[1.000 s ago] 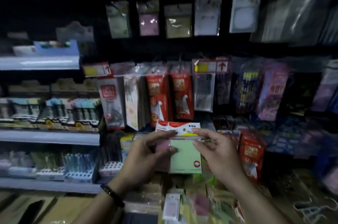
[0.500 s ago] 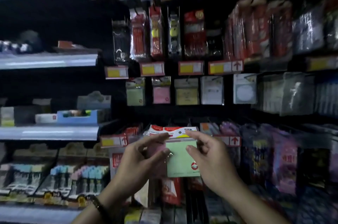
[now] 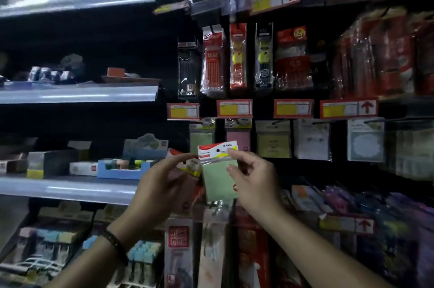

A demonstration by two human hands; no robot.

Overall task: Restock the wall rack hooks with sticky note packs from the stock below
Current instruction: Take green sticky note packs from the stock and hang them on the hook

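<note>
Right hand (image 3: 254, 179): thumb and forefinger pinching the upper right part of the green sticky note pack (image 3: 218, 179), just under its header card (image 3: 217, 151).
Green sticky note pack: held upright in the air between the two hands, in front of the wall rack and a little lower than the hanging row; header card white and red, with a small dark hole.
Left hand (image 3: 162, 184): fingers curled round a pink pack (image 3: 186, 182), mostly hidden behind the thumb; thumb tip close to the left edge of the green sticky note pack, contact not clear.
Left wrist: dark wristband (image 3: 115, 244).
Hanging row, from the left: hanging green pack (image 3: 202, 140), hanging pink pack (image 3: 238, 138), hanging yellow pack (image 3: 273, 145), then whitish packs (image 3: 312, 139).
Price labels (image 3: 234, 108): red with a yellow field, directly above that row.
Shelf (image 3: 70, 187) at the left: blue tray (image 3: 122, 169) with small items, too blurred to name.
Hooks themselves: too dark to make out.
</note>
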